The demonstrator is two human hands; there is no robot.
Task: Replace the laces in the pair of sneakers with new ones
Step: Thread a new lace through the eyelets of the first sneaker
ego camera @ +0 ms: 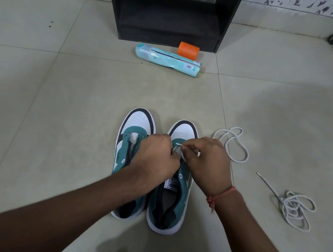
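Sneakers: a teal, white and black pair stands side by side on the tiled floor (pixel 62 97), toes pointing away from the person, roughly in the middle of the floor that shows.
Left sneaker (pixel 132 145): no lace in it; bare eyelets and an open tongue show above the left forearm, which crosses its heel end.
Right sneaker (pixel 172 199): just beside the left one, heel nearer the person; both hands meet over its front eyelets.
Lace in hand (pixel 236 145): white; one end is at the right sneaker's eyelets between the two hands, the rest lies in loose loops on the floor just to the right of the toe.
Left hand (pixel 156 157): fingers curled down onto the front of the right sneaker beside the lace end; whether they pinch the lace or the shoe's edge cannot be told.
Right hand (pixel 206 160): fingertips pinch the white lace end tightly; a red thread is tied round the wrist.
Second lace (pixel 295 209): white, bunched in a loose heap toward the floor's right edge, one stiff end pointing up and left.
Spray can (pixel 167 59): pale blue, lying on its side further back.
Orange cap (pixel 188 50): touching the can, in front of the black cabinet (pixel 167 18).
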